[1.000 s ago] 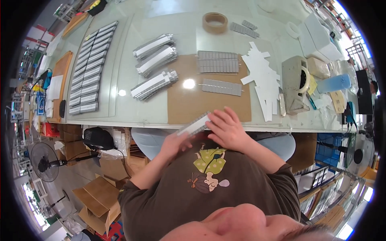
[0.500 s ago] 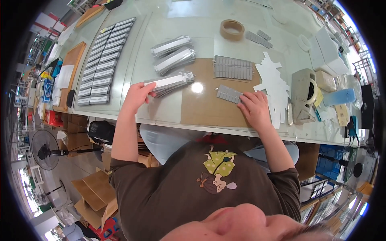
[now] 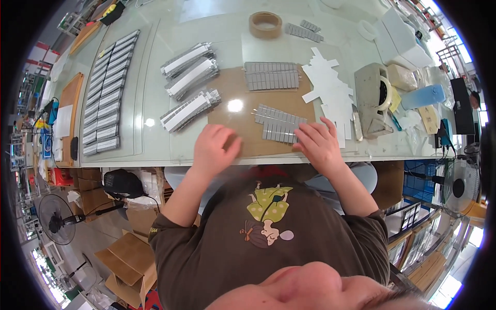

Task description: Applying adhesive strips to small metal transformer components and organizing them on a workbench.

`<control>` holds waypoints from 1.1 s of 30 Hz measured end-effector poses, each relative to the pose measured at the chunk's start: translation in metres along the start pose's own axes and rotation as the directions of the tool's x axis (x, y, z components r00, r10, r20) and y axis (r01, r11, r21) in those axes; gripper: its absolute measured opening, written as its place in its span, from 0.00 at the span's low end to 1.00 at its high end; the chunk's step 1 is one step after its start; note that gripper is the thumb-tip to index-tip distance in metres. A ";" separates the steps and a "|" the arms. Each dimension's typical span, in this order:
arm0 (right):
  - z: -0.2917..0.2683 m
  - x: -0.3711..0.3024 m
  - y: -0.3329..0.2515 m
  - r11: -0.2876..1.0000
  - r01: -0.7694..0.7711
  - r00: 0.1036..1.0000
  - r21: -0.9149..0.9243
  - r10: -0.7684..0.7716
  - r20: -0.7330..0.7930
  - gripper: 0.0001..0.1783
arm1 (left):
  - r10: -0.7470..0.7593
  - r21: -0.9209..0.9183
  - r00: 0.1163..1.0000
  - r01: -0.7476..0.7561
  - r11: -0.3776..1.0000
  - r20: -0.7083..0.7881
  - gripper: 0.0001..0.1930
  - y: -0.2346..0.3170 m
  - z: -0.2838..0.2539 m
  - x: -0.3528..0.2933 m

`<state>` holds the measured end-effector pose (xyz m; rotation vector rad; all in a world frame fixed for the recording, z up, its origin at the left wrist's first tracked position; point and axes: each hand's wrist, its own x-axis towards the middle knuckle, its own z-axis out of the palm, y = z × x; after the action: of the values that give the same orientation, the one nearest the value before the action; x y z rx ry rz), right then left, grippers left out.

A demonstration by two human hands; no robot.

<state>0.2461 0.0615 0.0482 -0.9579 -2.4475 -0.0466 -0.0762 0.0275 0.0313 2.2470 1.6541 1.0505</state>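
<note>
In front of me, two overlapping grey ribbed strips (image 3: 281, 125) lie slightly fanned on a brown sheet (image 3: 248, 142). My right hand (image 3: 321, 147) grips their right end, with its thumb at the lower corner and its fingers along the edge. My left hand (image 3: 214, 150) hovers over the sheet's left part near the table edge. Its fingers are loosely curved, apart from the thumb, with nothing seen in them. Beyond the left hand lies a bundle of grey strips with a white band (image 3: 191, 110). Farther up, a wider block of grey ribbed strips (image 3: 272, 76) rests on the sheet.
More banded bundles (image 3: 191, 72) lie at the upper left, beside long rows of them (image 3: 111, 90). A tape roll (image 3: 265, 25) and small grey pieces (image 3: 305, 32) sit at the back. White paper strips (image 3: 328, 85) and a tape dispenser (image 3: 373, 101) stand right.
My left hand has let go of the banded bundle and come toward me and right. The bundle lies more tilted. The strips at my right hand now show as two, fanned.
</note>
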 end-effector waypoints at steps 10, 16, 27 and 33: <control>-0.014 -0.087 0.008 0.930 -0.362 0.926 -0.063 0.351 -0.139 0.20 | 0.351 -0.077 0.897 -0.344 0.936 0.269 0.26 0.039 0.054 0.038; -0.029 -0.100 0.018 0.924 -0.367 0.930 -0.103 0.368 -0.016 0.24 | 0.265 0.076 0.942 -0.285 0.956 0.205 0.28 0.053 0.061 0.041; -0.021 -0.108 0.033 0.971 -0.239 0.971 -0.014 0.239 0.004 0.21 | 0.356 -0.021 0.902 -0.362 0.932 0.243 0.26 0.066 0.056 -0.001; -0.017 -0.099 0.028 0.983 -0.184 0.981 -0.010 0.183 -0.060 0.16 | 0.298 0.055 0.941 -0.310 0.949 0.159 0.25 0.063 0.054 -0.010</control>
<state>0.3334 0.0164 0.0125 -1.1689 -2.2988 -0.0295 0.0046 0.0093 0.0187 2.6243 1.3400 0.8601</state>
